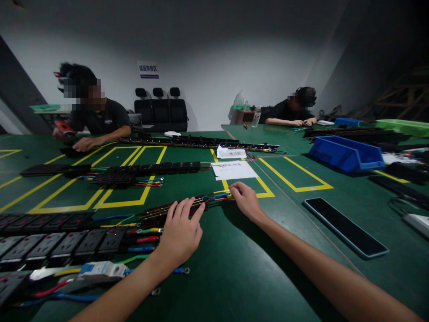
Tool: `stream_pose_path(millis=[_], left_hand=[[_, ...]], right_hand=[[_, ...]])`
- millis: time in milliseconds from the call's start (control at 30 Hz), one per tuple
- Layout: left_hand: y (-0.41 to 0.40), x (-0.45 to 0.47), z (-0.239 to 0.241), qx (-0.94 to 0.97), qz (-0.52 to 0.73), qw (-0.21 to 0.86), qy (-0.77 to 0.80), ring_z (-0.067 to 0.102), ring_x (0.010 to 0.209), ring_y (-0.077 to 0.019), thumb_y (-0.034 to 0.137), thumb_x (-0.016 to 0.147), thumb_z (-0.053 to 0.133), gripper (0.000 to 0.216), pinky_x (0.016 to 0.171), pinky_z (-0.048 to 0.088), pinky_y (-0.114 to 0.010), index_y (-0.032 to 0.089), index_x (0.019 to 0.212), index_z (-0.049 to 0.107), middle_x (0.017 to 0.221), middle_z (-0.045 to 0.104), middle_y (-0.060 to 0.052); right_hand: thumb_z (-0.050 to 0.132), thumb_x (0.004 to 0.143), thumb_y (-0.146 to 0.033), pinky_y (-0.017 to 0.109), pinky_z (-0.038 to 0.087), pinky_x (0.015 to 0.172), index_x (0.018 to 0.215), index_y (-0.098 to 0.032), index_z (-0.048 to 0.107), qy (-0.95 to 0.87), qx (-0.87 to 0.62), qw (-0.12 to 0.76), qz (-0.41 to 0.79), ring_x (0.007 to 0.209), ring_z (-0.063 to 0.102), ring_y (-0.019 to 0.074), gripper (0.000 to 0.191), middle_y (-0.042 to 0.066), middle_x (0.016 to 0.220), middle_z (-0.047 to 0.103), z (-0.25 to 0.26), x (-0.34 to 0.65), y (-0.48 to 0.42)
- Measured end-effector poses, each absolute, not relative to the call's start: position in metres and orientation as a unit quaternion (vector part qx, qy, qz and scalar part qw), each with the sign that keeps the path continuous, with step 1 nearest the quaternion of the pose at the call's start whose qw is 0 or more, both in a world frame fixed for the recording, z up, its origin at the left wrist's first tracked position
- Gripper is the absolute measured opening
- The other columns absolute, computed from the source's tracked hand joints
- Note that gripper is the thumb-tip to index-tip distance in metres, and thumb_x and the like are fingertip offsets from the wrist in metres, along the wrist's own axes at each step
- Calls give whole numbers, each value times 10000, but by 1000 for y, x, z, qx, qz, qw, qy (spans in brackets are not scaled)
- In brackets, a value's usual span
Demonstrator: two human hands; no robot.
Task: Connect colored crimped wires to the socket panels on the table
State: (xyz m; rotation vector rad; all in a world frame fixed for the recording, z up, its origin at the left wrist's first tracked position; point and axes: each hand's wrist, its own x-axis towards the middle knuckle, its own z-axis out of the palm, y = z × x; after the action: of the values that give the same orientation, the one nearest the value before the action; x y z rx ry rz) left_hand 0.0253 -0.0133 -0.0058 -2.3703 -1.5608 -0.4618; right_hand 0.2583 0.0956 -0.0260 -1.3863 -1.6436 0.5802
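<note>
My left hand [182, 230] lies over a dark strip [154, 215] with thin brass-coloured rails along it, fingers stretched out and slightly apart on top. From the strip's right end runs a small bundle of coloured wires [218, 196], yellow, blue and red. My right hand [247, 202] is closed in a pinch at the far ends of these wires; the fingertips partly hide the tips. Left of my left hand lie rows of black socket strips [67, 246], whose wires end in ring terminals. A blue-and-white breaker-like block [102, 270] sits among the nearest wires.
A phone [345, 227] lies right of my right forearm. Beyond stand a blue bin [346, 154] and white paper sheets [234, 170]. More socket strips [147, 169] lie across the table. A co-worker [100, 116] at far left holds an orange tool [63, 128]; another person [291, 109] sits far right.
</note>
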Motion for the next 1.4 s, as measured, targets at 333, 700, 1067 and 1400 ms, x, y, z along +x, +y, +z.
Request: stream_pose_path(millis=[333, 700, 1067, 1400], left_hand=[[-13, 25, -6, -818, -161, 133, -536, 487, 1340, -337, 198, 918, 484, 512, 1126, 358, -605, 234, 1423, 565, 1437, 553, -145], [-12, 25, -7, -816, -155, 132, -541, 475, 1353, -334, 215, 928, 481, 508, 1138, 346, -589, 240, 1429, 561, 1451, 545, -141], [-13, 24, -7, -816, -169, 134, -535, 485, 1338, -335, 205, 913, 488, 506, 1131, 351, -591, 233, 1409, 578, 1434, 558, -139], [-12, 25, -7, -817, -163, 134, -536, 479, 1342, -334, 203, 917, 485, 508, 1133, 349, -592, 226, 1417, 572, 1440, 548, -144]], right_hand=[[466, 860, -376, 295, 406, 622, 843, -200, 683, -661, -553, 448, 238, 706, 638, 207, 280, 38, 763, 715, -29, 258, 97], [464, 856, -377, 296, 412, 628, 845, -200, 691, -661, -554, 448, 237, 718, 649, 210, 288, 44, 786, 726, -28, 258, 96], [466, 853, -399, 304, 416, 638, 885, -209, 668, -653, -557, 453, 243, 706, 633, 211, 280, 38, 770, 709, -28, 257, 96], [404, 942, -407, 320, 397, 769, 863, -202, 677, -692, -576, 409, 149, 879, 594, 230, 351, 87, 897, 688, -35, 258, 101]])
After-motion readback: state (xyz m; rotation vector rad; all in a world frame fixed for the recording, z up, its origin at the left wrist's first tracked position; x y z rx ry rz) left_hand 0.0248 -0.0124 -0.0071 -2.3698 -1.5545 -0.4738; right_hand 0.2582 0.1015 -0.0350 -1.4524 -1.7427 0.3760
